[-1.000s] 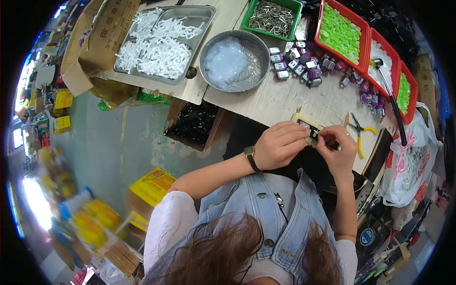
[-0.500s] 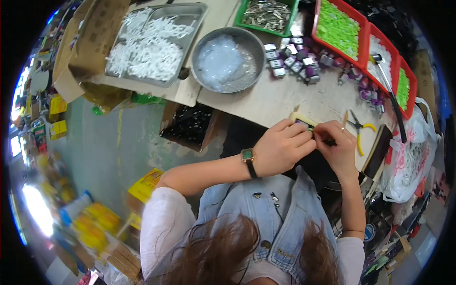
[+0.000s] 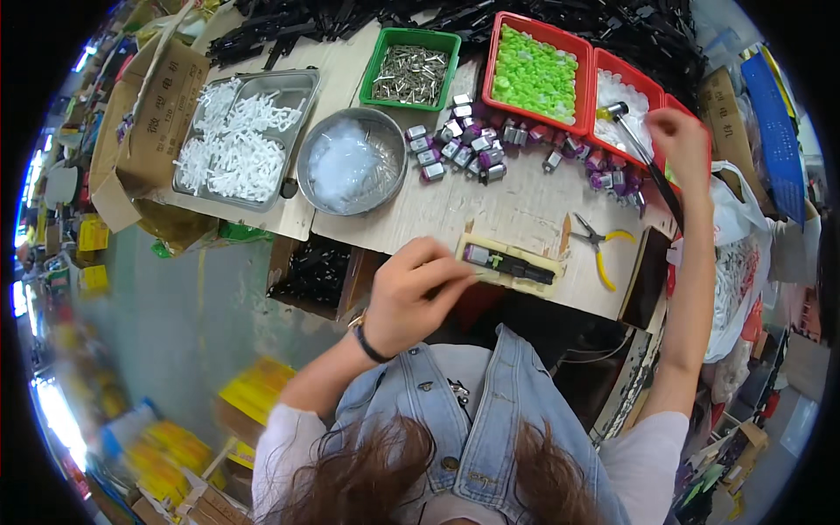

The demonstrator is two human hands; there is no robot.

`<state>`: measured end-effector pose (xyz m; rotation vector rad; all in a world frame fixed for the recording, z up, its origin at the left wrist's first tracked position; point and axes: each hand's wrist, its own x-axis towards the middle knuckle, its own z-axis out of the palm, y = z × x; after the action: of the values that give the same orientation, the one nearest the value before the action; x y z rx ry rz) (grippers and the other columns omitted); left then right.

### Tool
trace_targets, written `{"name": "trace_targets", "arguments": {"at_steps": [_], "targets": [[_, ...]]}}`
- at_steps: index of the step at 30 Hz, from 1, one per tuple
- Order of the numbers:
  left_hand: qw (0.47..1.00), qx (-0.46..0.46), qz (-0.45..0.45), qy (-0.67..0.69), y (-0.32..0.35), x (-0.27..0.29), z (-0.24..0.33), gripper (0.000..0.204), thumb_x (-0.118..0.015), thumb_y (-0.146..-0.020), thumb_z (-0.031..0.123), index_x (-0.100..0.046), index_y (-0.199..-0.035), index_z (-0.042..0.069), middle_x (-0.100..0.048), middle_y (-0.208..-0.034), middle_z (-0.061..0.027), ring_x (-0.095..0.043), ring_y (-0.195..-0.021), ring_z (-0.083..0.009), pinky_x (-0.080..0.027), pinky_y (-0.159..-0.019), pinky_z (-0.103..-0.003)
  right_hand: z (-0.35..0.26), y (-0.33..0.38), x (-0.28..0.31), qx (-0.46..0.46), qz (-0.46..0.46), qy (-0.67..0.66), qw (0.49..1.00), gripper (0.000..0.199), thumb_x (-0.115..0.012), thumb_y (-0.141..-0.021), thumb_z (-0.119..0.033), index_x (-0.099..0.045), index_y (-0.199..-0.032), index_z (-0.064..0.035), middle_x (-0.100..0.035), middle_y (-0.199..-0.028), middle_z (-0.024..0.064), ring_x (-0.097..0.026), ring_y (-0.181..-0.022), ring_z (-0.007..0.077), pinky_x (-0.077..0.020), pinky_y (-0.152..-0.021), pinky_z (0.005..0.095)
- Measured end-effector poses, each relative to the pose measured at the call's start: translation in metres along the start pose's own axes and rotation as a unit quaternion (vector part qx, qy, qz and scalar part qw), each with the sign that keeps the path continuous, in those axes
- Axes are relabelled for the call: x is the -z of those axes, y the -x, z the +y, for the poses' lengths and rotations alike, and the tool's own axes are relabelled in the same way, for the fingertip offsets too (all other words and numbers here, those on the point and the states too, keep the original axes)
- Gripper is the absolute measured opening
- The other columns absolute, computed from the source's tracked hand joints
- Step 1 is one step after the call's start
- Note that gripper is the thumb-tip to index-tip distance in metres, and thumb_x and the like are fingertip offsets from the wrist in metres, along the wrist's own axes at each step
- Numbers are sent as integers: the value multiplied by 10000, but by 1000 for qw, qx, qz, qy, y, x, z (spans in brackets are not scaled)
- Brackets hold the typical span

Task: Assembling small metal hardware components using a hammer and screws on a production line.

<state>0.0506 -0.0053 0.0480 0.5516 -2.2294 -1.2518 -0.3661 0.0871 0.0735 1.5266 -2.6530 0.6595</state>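
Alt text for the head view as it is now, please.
A person's left hand is beside a cream fixture that holds a black part; the right hand is at the rightmost red tray. Yellow-handled pliers, purple-and-silver parts and a metal bowl are on the wooden table.

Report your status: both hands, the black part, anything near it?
Left hand by left end of cream fixture, hold unclear. Right hand at rightmost red tray, hold unclear. Black part lying in fixture. Yellow-handled pliers to its right.
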Motion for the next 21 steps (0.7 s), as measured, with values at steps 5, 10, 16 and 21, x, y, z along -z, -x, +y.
{"name": "trace_targets", "arguments": {"at_steps": [5,10,16,21], "targets": [[988,90,77,100,32,-8,-3,72,-701,-764,-55,-676,-823,-24,-655,-792,-81,-610,-725,-153,-466,-675,-253,-28,8,-46,28,7,82,996,160,-667,-780,-116,-719,-902,-27,-691,-836,173,-687,-801,306,-533,-742,379],[982,114,61,137,37,-20,5,61,-705,-783,-16,-669,-831,-22,-654,-791,-89,-618,-697,-149,-480,-657,-254,-30,8,-55,0,36,7,999,148,-666,-791,-146,-712,-885,-42,-702,-814,132,-689,-766,286,-532,-706,381],[977,109,-3,183,19,-27,17,68,-695,-812,1,-650,-853,-27,-651,-806,-74,-609,-740,-132,-467,-687,-255,-31,1,-59,-37,-11,48,998,177,-673,-789,-190,-699,-907,-60,-701,-822,111,-683,-768,276,-526,-693,371],[901,207,-28,381,14,-37,12,76,-664,-869,40,-636,-900,-25,-648,-813,-42,-605,-753,-98,-473,-709,-226,-87,49,-28,-89,24,-227,969,103,-648,-848,-78,-669,-892,13,-712,-825,91,-677,-740,149,-524,-662,270]]}}
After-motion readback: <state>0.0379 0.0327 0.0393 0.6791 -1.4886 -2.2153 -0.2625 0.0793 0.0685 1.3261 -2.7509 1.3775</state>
